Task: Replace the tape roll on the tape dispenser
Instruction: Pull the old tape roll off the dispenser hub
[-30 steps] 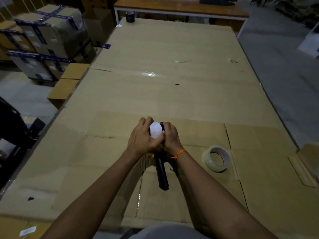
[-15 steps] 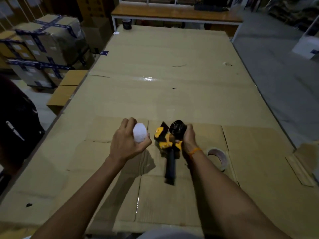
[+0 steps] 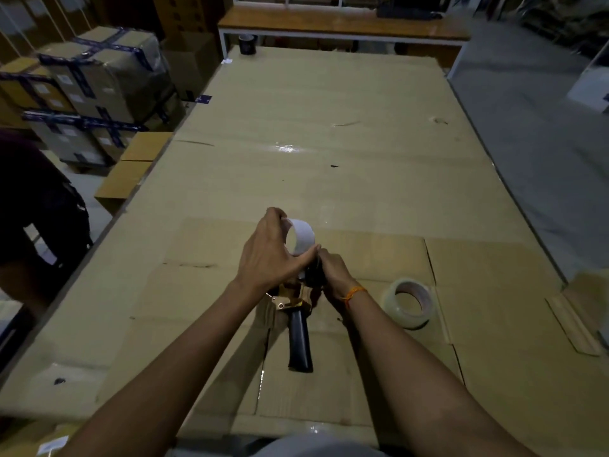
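The tape dispenser [image 3: 298, 328] lies on the cardboard-covered table [image 3: 313, 143], black handle pointing toward me, yellow body under my hands. My left hand [image 3: 268, 255] pinches an empty white tape core [image 3: 301, 237] just above the dispenser's head. Against the black spindle at the dispenser's far end, my right hand [image 3: 333, 275] grips the dispenser; an orange band circles that wrist. A full roll of clear tape [image 3: 408, 303] lies flat on the table to the right of my right arm, apart from both hands.
A dark cup-like object [image 3: 247, 44] stands at the table's far left corner. Taped cardboard boxes [image 3: 95, 90] are stacked on the floor to the left, and a dark figure [image 3: 36, 219] stands at the left edge. A wooden bench [image 3: 342, 23] lies beyond the table.
The white core came off the dispenser in my left hand and swung out to the left. It is now back over the dispenser's head, next to my right hand.
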